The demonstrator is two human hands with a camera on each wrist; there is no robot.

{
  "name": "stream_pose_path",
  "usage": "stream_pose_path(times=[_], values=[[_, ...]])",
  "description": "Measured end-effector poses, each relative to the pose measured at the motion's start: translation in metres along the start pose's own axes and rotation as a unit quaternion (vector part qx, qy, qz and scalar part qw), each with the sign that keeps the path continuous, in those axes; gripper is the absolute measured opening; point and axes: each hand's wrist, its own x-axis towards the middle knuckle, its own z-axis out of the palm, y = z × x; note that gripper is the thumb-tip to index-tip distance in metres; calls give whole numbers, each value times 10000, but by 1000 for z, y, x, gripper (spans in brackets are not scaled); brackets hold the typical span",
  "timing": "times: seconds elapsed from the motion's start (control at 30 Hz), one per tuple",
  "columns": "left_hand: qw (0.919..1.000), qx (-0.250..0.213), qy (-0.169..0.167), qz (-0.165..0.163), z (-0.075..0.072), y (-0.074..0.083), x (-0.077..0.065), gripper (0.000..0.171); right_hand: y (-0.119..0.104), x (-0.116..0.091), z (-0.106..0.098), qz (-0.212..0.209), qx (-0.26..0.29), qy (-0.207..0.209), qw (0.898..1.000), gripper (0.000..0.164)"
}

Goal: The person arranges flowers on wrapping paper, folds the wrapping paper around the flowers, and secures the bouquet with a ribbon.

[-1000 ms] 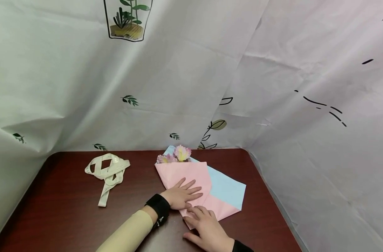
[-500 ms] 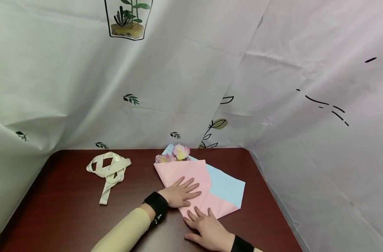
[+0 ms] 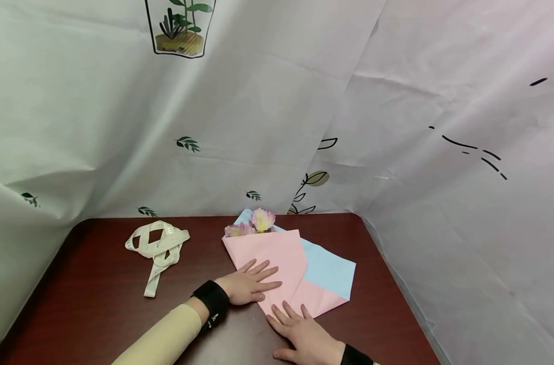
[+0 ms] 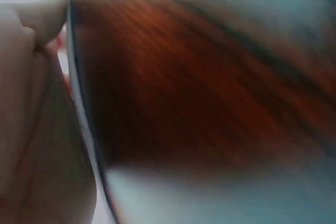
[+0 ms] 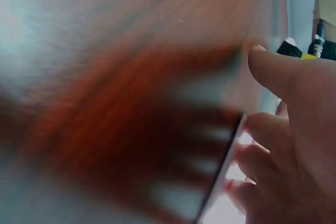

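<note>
A sheet of wrapping paper, pink outside (image 3: 277,248) and blue inside (image 3: 329,271), lies folded on the table. Pink-and-yellow flowers (image 3: 262,220) poke out at its top. My left hand (image 3: 244,288) rests palm down with fingers spread over the left edge of the pink fold. Near the paper's lower tip is my right hand (image 3: 307,335), fingers spread flat, fingertips on the pink paper and thumb out over the table. Both wrist views are blurred; they show the side of the left hand (image 4: 42,124) and the right hand (image 5: 310,135) close to the dark wood.
A loosely bundled cream ribbon-like tape (image 3: 160,246) with faint markings lies at the left of the dark red table (image 3: 94,304). White patterned curtain (image 3: 258,101) hangs behind the table and along its right side.
My left hand has slid left and slightly down across the pink fold. The right hand's fingers have gone from bent at the paper's lower tip to straight and spread.
</note>
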Motion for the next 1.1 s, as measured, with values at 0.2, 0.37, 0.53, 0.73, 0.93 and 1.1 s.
stream_pose_path(times=[0.2, 0.37, 0.53, 0.73, 0.93, 1.1], values=[[9980, -368, 430, -264, 15, -40, -10, 59, 3, -6, 11, -53, 99, 100, 9999, 84], [9980, -272, 470, -338, 12, -56, -14, 62, 2, -6, 8, 67, 369, -37, 9993, 81], [9954, -438, 722, -453, 11, -72, -24, 64, 2, -5, 7, 108, 507, -100, 9986, 81], [9925, 139, 1188, -231, 3, -54, -22, 59, 4, -8, 8, 133, 858, -203, 9960, 82], [9928, 614, 980, 302, -3, -18, 2, 56, 4, -11, 7, 144, 925, -151, 9955, 84], [9958, 659, 575, 270, 5, -8, 17, 57, 5, -8, 10, 144, 1303, -197, 9912, 87]])
